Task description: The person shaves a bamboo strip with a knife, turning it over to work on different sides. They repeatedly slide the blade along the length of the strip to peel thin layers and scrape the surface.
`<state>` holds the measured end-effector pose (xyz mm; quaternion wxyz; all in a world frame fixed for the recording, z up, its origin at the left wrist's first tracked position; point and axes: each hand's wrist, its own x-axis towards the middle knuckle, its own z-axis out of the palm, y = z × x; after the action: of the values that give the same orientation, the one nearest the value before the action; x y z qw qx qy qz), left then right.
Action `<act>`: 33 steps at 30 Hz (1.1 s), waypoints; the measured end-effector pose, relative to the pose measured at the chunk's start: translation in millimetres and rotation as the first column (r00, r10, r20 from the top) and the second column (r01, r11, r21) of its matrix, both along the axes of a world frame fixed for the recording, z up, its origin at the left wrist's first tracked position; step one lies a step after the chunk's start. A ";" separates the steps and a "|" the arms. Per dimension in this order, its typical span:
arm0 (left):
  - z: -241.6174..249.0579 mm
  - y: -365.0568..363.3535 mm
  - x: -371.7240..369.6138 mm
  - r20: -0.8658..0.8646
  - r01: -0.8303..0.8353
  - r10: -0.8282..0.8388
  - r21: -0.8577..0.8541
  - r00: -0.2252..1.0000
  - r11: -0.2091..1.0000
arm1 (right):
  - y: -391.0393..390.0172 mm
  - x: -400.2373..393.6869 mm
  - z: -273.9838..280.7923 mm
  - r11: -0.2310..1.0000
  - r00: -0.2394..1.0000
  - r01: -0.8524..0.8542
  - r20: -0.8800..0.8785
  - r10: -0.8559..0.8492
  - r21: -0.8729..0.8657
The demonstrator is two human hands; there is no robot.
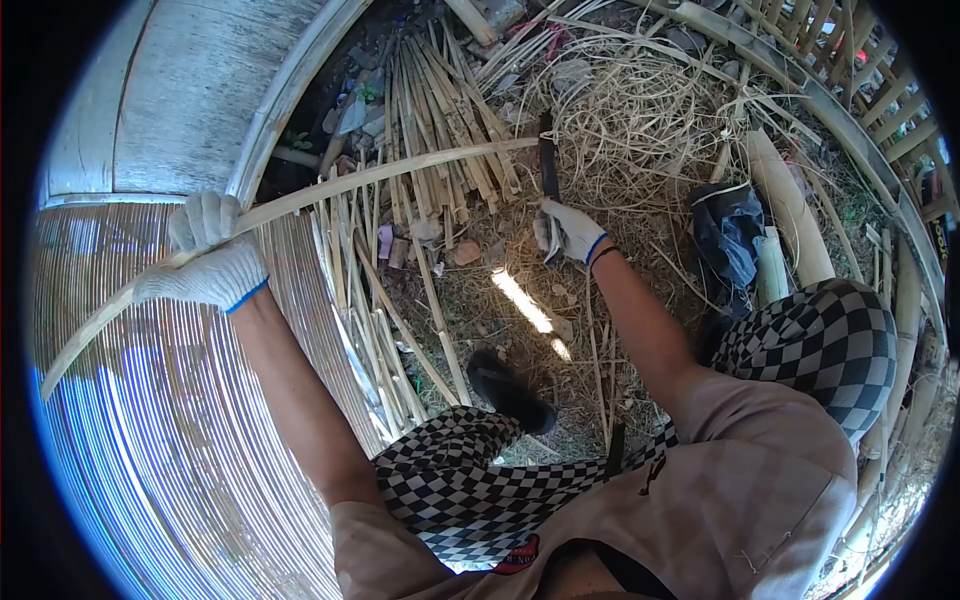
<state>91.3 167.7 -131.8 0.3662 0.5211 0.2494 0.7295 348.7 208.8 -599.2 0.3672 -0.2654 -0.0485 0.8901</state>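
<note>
My left hand (205,262), in a white knit glove with a blue cuff, is closed round a long bamboo strip (370,176). The strip runs past the hand on both sides, bending down at the left, and its far end meets a dark-bladed knife (548,160). Gripping that knife low down is my right hand (573,232), gloved the same way, with the blade pointing away from me. Its handle is mostly hidden by the fingers. Behind the strip lies a bundle of split bamboo sticks (440,105).
A tangled heap of bamboo shavings (640,120) covers the ground beyond the knife. To the right are a black plastic bag (728,235) and a thick bamboo piece (790,205). A slatted bamboo screen (190,400) stands at the left. A dark sandal (508,392) shows below.
</note>
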 end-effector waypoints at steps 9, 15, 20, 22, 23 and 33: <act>-4.8 6.2 25.5 -0.216 -0.275 0.271 0.012 0.938 0.961 | 1.8 -4.5 31.0 0.984 0.934 0.054 -0.340 -0.109 -0.169; 4.8 10.1 5.0 -0.137 -0.045 0.032 -0.090 0.990 0.995 | -12.9 2.3 112.7 0.998 0.996 0.058 0.067 -0.060 0.034; 2.6 5.7 5.7 -0.254 -0.084 0.068 -0.055 0.965 0.995 | -11.2 -0.6 134.1 0.920 0.938 -0.035 0.331 -0.105 0.391; 0.8 13.3 46.9 -0.127 -0.338 0.344 0.068 0.930 0.939 | -12.0 -5.1 139.2 0.861 0.886 -0.093 0.436 -0.158 0.500; 0.0 15.6 60.3 -0.050 -0.462 0.470 0.114 0.881 0.879 | -12.3 -11.1 136.7 0.817 0.849 -0.119 0.485 -0.211 0.564; 1.4 3.7 48.3 -0.156 -0.480 0.494 0.119 0.856 0.869 | -15.2 -21.6 133.2 0.600 0.677 -0.391 0.660 -0.327 0.698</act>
<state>139.6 171.4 -130.4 0.1256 0.5186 0.3775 0.7568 327.1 193.6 -466.0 0.3747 -0.4046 -0.5892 0.5905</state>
